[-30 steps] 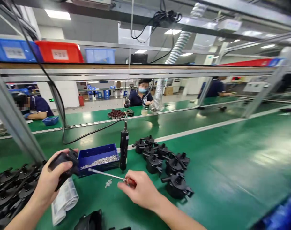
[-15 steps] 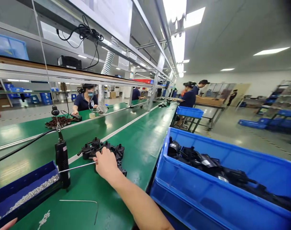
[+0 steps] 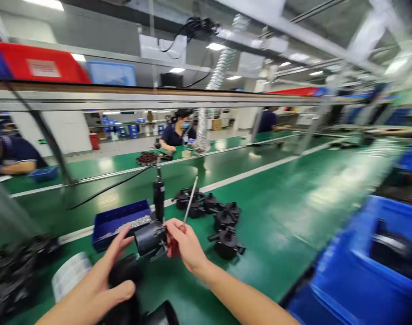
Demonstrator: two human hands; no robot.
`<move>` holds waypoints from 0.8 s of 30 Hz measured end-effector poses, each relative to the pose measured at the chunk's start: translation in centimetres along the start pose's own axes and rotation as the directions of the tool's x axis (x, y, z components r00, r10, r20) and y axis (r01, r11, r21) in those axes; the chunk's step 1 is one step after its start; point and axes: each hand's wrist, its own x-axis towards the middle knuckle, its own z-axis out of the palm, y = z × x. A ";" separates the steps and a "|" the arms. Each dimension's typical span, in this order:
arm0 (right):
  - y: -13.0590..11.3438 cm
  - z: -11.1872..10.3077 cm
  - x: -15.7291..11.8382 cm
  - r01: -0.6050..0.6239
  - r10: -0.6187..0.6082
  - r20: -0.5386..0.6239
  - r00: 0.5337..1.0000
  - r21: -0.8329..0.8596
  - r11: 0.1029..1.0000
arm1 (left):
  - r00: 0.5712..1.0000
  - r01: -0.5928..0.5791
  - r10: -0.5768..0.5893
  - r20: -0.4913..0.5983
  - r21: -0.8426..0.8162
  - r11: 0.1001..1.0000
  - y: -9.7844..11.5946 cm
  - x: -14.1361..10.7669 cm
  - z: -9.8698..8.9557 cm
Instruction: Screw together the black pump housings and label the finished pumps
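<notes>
My right hand (image 3: 184, 241) is closed round the end of a black cylindrical plastic part (image 3: 148, 239), its round open end toward the left. A thin metal rod (image 3: 191, 198) sticks up from the same hand. My left hand (image 3: 107, 280) is open, thumb and fingers spread, just left of the part; I cannot tell whether a fingertip touches it. Under and beside it lie blurred black parts (image 3: 161, 314). Several black fittings with short spouts (image 3: 226, 239) stand on the green bench (image 3: 260, 271) beyond my right hand.
A blue tray (image 3: 102, 241) of small metal pieces sits behind a hanging black electric screwdriver (image 3: 159, 198). A roll of labels (image 3: 70, 273) and a heap of black parts (image 3: 19, 271) are at left. A blue crate (image 3: 344, 262) stands right. A co-worker (image 3: 177, 131) sits across.
The view has swung left. My right hand has left the cluster of fittings and is now in front of me with a black part and the rod. My left hand has come up into view.
</notes>
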 end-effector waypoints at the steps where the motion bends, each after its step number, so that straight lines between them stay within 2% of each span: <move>1: 0.4 1.2 -0.8 -0.028 0.025 0.037 0.999 0.094 0.995 | 0.998 0.016 -0.015 0.055 -0.006 1.000 0.9 -0.4 0.8; 4: 1.0 3.2 -2.6 -0.111 0.082 0.123 0.989 0.259 0.959 | 0.996 0.022 -0.012 0.092 -0.105 0.994 2.1 -0.3 2.2; 7: 1.3 3.1 -3.3 -0.158 0.106 0.186 0.977 0.293 0.943 | 0.998 -0.037 0.052 0.039 -0.314 0.949 1.7 0.2 2.5; 10: 1.5 2.4 -3.8 -0.159 0.096 0.256 0.962 0.238 0.958 | 0.995 0.010 -0.057 -0.078 -0.496 0.868 1.1 0.8 2.5; 13: 1.8 1.9 -4.4 -0.115 0.066 0.328 0.942 0.131 0.985 | 0.974 0.047 -0.166 -0.154 -0.580 0.813 1.0 1.1 2.7; 16: 1.8 1.7 -4.8 -0.095 0.079 0.314 0.946 0.034 0.995 | 0.951 0.071 -0.233 -0.202 -0.592 0.803 1.1 1.2 3.0; 19: 2.1 1.0 -5.1 -0.034 0.043 0.154 0.987 -0.062 0.997 | 0.918 -0.014 -0.192 -0.348 -0.510 0.860 1.1 1.3 2.4; 22: 3.2 -0.6 -4.9 0.104 -0.095 0.087 0.992 -0.114 0.988 | 0.845 -0.156 -0.068 -0.530 -0.366 0.918 1.0 1.5 0.9; 24: 4.2 -1.8 -4.7 0.260 -0.243 0.110 0.964 -0.199 0.945 | 0.791 -0.203 -0.044 -0.610 -0.330 0.922 0.9 1.6 -0.3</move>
